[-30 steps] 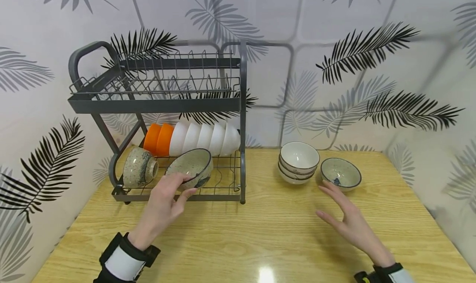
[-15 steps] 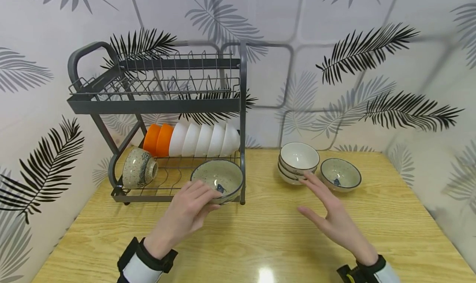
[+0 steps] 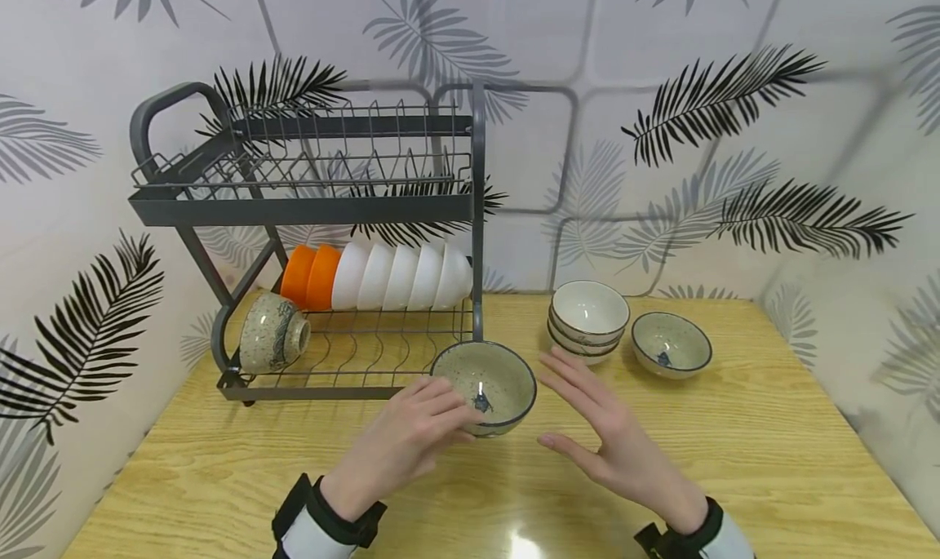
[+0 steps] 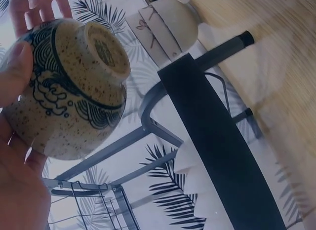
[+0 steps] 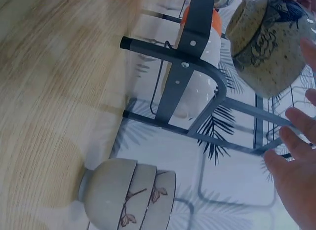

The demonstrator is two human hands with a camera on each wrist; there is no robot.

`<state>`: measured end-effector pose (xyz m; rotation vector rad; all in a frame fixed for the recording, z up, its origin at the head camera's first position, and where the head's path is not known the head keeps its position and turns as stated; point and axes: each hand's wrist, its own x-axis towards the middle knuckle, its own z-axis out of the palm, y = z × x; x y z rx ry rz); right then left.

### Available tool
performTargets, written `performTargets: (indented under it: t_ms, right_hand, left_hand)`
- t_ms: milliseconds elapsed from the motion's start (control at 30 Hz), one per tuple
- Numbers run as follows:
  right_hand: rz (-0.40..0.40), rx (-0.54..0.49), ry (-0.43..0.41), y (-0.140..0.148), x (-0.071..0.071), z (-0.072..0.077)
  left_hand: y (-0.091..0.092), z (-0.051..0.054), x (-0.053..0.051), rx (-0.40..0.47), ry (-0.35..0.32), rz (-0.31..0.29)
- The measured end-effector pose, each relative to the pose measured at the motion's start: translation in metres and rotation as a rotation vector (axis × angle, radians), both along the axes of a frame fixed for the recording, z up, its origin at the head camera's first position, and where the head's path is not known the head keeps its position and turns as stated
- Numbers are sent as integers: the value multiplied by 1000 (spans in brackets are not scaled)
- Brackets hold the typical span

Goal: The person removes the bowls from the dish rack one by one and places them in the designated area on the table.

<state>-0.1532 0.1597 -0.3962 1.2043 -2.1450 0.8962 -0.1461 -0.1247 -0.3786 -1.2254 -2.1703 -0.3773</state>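
A speckled beige bowl [image 3: 490,375] with a dark rim and a blue motif is pinched at its near left edge by my left hand [image 3: 411,436]. In the left wrist view the bowl [image 4: 69,92] shows its foot and blue wave pattern, thumb against its side. It hangs above the table, just right of the rack's front corner. My right hand [image 3: 605,445] reaches toward the bowl from the right with fingers spread, apart from it in the head view. Behind that hand stands a stack of white bowls [image 3: 590,314], and a similar speckled bowl [image 3: 671,345] sits upright beside the stack.
A dark two-tier dish rack [image 3: 308,210] stands at left. Its lower tier holds orange bowls [image 3: 310,277] and several white bowls [image 3: 400,277] on edge at the back, and a speckled bowl [image 3: 270,334] on its side at front left. A patterned wall [image 3: 529,159] rises behind the wooden table [image 3: 771,445].
My left hand has carried the speckled bowl from the rack's lower tier rightward and nearer, out over the table. My right hand has moved left, away from the bowl at right toward the held one.
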Motion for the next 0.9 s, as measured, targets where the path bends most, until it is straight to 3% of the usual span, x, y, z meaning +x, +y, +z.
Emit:
performTargets:
  t_ms: [233,667,900]
  right_hand:
    - [107,-3,92,-14,-1,3]
    - [106,107,186,-20,-3,0]
    - [118,139,192,-21,-1,-2]
  left_hand:
    - [9,-2,1,-6,-11,-22]
    - [16,-9,0,10,36,-63]
    - [19,-10,0,17,-2,-69]
